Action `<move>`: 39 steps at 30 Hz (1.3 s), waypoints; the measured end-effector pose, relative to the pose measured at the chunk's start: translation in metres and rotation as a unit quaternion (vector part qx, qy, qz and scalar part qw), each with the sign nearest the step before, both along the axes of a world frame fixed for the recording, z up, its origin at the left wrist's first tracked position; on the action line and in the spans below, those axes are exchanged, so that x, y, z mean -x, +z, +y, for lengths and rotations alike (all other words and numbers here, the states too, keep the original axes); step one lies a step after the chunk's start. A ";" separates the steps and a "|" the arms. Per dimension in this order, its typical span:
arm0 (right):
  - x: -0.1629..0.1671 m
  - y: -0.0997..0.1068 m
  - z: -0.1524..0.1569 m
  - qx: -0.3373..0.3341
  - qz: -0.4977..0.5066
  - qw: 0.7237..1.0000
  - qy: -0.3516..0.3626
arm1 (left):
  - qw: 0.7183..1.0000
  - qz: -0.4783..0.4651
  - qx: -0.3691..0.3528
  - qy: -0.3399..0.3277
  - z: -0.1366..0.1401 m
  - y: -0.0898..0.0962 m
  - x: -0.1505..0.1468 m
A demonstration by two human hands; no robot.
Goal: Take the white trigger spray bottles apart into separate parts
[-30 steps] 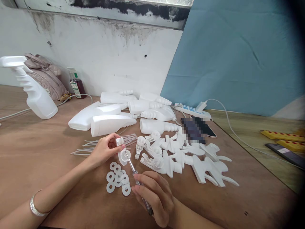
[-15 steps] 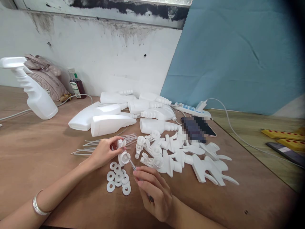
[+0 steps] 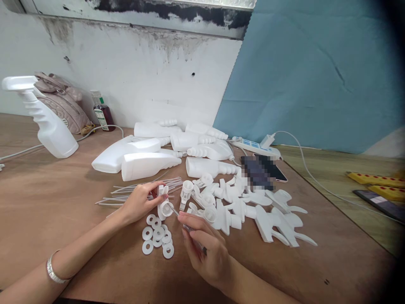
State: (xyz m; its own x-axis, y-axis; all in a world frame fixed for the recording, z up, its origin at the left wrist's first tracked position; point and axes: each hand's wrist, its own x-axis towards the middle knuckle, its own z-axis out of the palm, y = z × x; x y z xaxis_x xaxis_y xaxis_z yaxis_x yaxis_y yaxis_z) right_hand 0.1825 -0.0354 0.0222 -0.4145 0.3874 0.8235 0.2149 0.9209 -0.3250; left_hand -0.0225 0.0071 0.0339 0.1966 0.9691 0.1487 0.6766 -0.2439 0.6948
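My left hand (image 3: pixel 141 202) is closed on a white trigger spray head (image 3: pixel 163 202), with its round collar turned toward me. My right hand (image 3: pixel 207 249) grips a slim, silvery metal tool (image 3: pixel 193 233) like a pen, its exact kind unclear. The tool's thin tip reaches into the collar's opening; what it touches inside is hidden. Just below the spray head lies a loose pile of white ring washers (image 3: pixel 157 234). Thin white dip tubes (image 3: pixel 118 197) lie behind my left hand. To the right is a heap of more spray heads (image 3: pixel 228 217).
Several white bottles (image 3: pixel 148 166) lie behind the tubes. An assembled spray bottle (image 3: pixel 57 135) stands at the left, near a pink bag (image 3: pixel 74 109) and a sauce bottle (image 3: pixel 103 116). Phones (image 3: pixel 257 172) and a power strip (image 3: pixel 256 146) with a cable are at the right.
The tool now leans lower in my right hand, its rear end showing more, and my right fingers have shifted along it. My left hand holds the spray head in nearly the same place.
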 end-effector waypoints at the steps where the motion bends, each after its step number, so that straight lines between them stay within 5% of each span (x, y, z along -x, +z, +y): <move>1: 0.000 0.000 0.000 0.009 0.011 1.000 -0.001 | 1.000 -0.001 -0.001 -0.002 0.000 0.000 0.000; 5: 0.000 -0.001 0.001 -0.004 -0.004 1.000 -0.010 | 1.000 0.001 0.004 0.002 0.001 -0.001 0.001; 11: 0.002 -0.001 0.001 -0.132 -0.072 0.988 -0.033 | 1.000 0.011 0.009 0.028 0.001 0.000 -0.001; 19: -0.001 0.002 0.005 0.051 0.010 0.998 -0.034 | 0.999 0.018 0.005 0.041 -0.001 0.000 -0.002; 25: -0.008 0.004 0.008 0.231 0.082 0.969 -0.007 | 1.000 0.004 0.014 0.019 -0.001 -0.001 0.000; 39: -0.008 0.008 0.010 0.307 0.144 0.941 0.009 | 1.000 -0.003 0.024 0.004 -0.001 -0.001 0.001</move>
